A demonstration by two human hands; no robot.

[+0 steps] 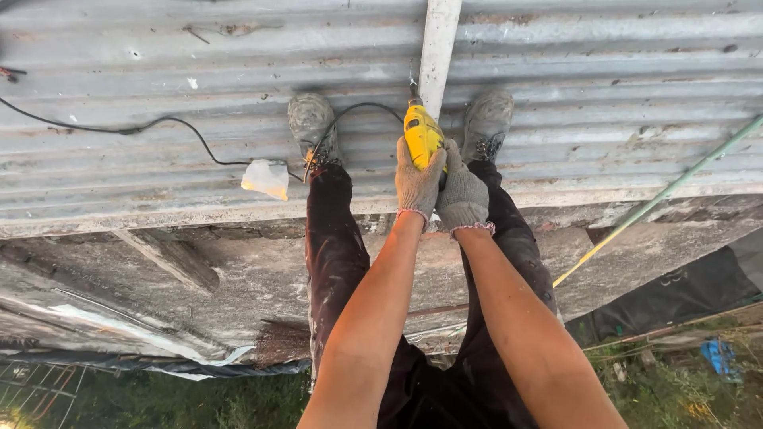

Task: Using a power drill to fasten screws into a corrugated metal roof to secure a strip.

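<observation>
Both gloved hands, left hand (416,183) and right hand (462,197), clench yellow drill (422,135); bit seemingly hidden.

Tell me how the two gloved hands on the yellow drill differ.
The left hand wraps the body of the yellow drill higher up, fingers on the casing; the right hand sits lower, behind it, at the grip. The left hand's glove looks paler and sandier; the right hand's is greyer. Both wear knit gloves with pinkish cuffs, and both clasp the drill.
</observation>
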